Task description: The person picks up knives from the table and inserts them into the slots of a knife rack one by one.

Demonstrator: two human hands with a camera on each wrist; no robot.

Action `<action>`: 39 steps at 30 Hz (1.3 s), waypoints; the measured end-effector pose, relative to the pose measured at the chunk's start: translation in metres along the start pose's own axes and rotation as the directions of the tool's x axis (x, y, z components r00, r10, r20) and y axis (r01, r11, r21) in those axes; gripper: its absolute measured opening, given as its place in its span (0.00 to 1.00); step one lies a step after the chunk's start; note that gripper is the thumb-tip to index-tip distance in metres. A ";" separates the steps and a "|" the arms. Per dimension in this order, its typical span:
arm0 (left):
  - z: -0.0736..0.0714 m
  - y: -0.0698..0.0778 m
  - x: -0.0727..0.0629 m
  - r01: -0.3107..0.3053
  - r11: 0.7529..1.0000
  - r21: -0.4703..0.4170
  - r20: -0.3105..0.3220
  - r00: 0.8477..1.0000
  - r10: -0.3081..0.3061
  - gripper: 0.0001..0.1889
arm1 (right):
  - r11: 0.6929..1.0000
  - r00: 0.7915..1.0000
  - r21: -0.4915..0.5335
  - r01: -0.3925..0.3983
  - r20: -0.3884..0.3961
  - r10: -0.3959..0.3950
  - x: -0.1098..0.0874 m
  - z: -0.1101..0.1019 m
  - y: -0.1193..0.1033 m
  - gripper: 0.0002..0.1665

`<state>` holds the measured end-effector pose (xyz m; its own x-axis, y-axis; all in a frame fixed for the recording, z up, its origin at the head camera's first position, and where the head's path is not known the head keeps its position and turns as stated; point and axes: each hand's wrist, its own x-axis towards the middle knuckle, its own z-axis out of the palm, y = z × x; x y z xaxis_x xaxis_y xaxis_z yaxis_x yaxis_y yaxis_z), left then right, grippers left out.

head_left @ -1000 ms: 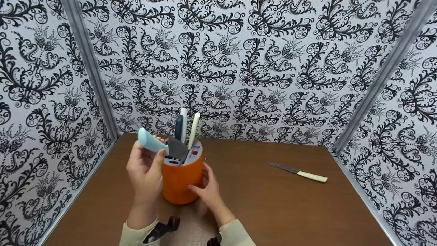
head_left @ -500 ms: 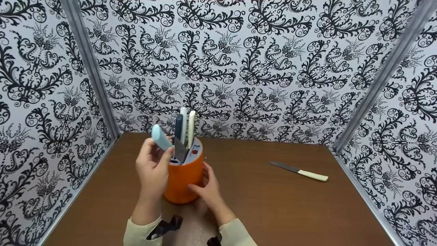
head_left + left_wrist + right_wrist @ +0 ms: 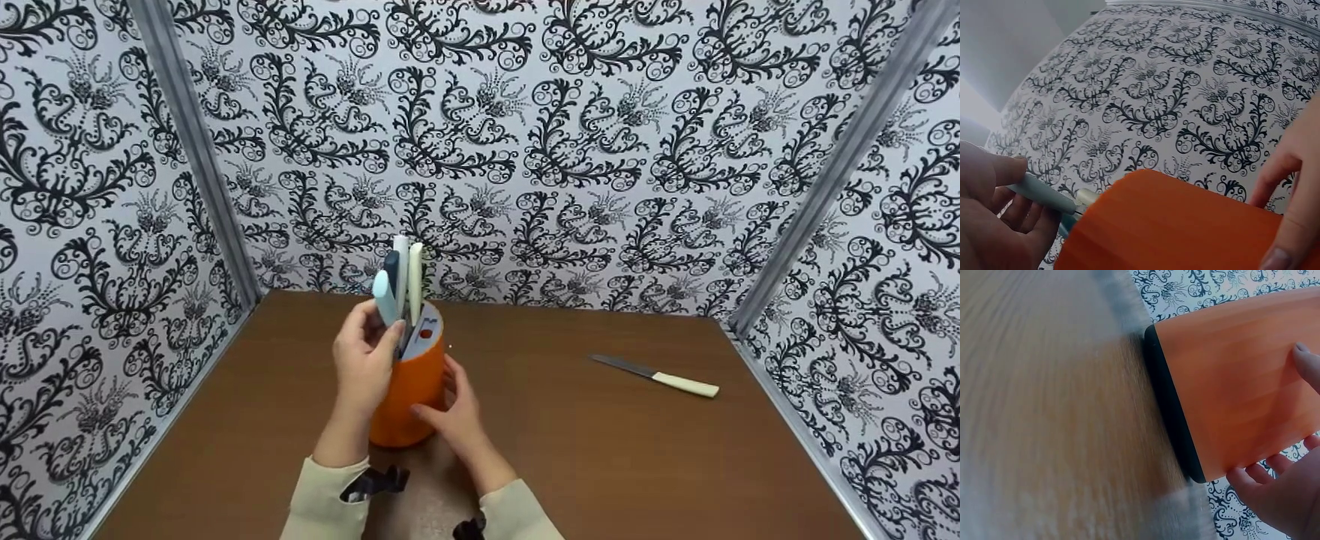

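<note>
An orange knife block (image 3: 411,397) stands upright on the table. My left hand (image 3: 365,360) pinches the light blue handle (image 3: 384,298) of a knife over the near left of the block's top. Most of that knife's blade is hidden; in the left wrist view the light blue handle (image 3: 1044,193) meets the block's top edge. My right hand (image 3: 459,412) grips the block's right side, thumb in front, fingers partly hidden behind. Rising from the block are a dark blue knife handle (image 3: 392,268), a white one (image 3: 403,259) and a cream one (image 3: 415,277).
A cream-handled knife (image 3: 679,383) lies on the table (image 3: 555,450) to the right, its blade pointing left. Patterned walls (image 3: 480,150) enclose the table at the back and sides. A round reddish hole shows in the block's grey top (image 3: 420,345).
My left hand has moved right and brought the light blue knife from a slant to nearly upright, its blade now mostly out of sight. The cream handle has straightened. My right hand has stayed put.
</note>
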<state>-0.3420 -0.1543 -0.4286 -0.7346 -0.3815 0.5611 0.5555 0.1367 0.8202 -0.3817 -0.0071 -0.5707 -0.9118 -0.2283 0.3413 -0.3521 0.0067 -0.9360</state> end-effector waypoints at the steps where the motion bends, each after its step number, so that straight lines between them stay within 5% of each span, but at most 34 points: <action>1: 0.001 -0.002 0.000 0.001 1.000 0.018 0.003 1.000 -0.001 0.16 | 1.000 1.000 -0.002 0.001 -0.002 -0.001 0.000 0.000 0.000 0.52; 8: 0.007 -0.005 -0.002 0.000 0.981 0.195 -0.026 1.000 0.005 0.15 | 1.000 1.000 -0.004 0.001 -0.016 -0.001 0.002 0.001 0.002 0.52; 18: 0.010 0.001 -0.005 0.028 0.947 0.320 -0.055 0.998 -0.011 0.17 | 1.000 1.000 -0.010 0.000 -0.020 -0.001 0.003 0.000 0.002 0.53; 26: 0.007 -0.004 -0.003 -0.010 0.974 0.226 -0.117 0.992 0.037 0.10 | 1.000 1.000 -0.001 0.007 -0.022 -0.007 0.002 0.000 0.002 0.52; 33: -0.001 -0.008 0.002 -0.098 0.982 0.161 -0.273 0.952 0.140 0.04 | 1.000 1.000 -0.027 0.012 -0.018 -0.012 0.001 -0.001 0.001 0.52; 39: -0.001 -0.010 0.003 -0.113 0.978 0.176 -0.295 0.942 0.162 0.05 | 0.999 1.000 -0.039 0.014 -0.016 -0.015 0.001 -0.001 0.001 0.51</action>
<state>-0.3497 -0.1580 -0.4353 -0.4866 -0.6072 0.6281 0.5579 0.3373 0.7583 -0.3832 -0.0061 -0.5715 -0.9096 -0.2130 0.3567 -0.3731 0.0412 -0.9269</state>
